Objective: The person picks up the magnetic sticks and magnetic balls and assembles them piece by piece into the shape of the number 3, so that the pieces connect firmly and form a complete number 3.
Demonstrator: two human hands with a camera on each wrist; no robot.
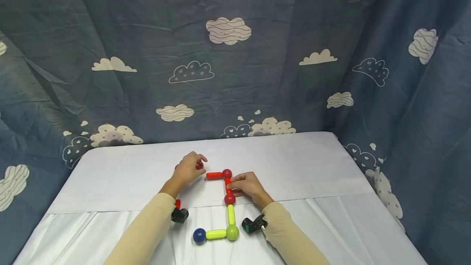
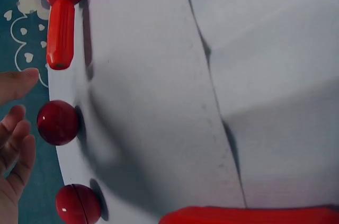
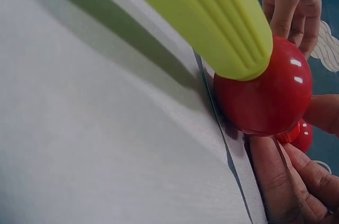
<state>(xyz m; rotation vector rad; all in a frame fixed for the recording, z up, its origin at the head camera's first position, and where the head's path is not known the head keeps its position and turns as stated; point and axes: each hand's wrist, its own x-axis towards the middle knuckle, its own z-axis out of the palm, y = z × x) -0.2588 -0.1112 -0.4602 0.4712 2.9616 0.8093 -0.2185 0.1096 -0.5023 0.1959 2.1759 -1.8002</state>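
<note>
My right hand [image 1: 248, 186] pinches an upright-lying red rod [image 1: 227, 183] in a chain of rods and balls. A red ball [image 1: 227, 173] joins that rod to another red rod [image 1: 214, 175] pointing left. On its near end is a second red ball [image 3: 267, 94], joined to a lime-green rod [image 1: 231, 215]. My left hand [image 1: 189, 169] reaches over a loose red ball [image 2: 58, 122], thumb and fingers spread apart beside it. Another loose red ball [image 2: 78, 204], with a seam line, lies close by and is mostly hidden behind the hand in the head view.
The chain's near end bends left through a green ball [image 1: 232, 232] and a lime rod [image 1: 216, 234] to a blue ball [image 1: 199, 236]. A loose red rod [image 2: 254, 216] lies by the left wrist. White cloth [image 1: 294, 162] covers the table; a cloud-patterned curtain [image 1: 257, 77] hangs behind.
</note>
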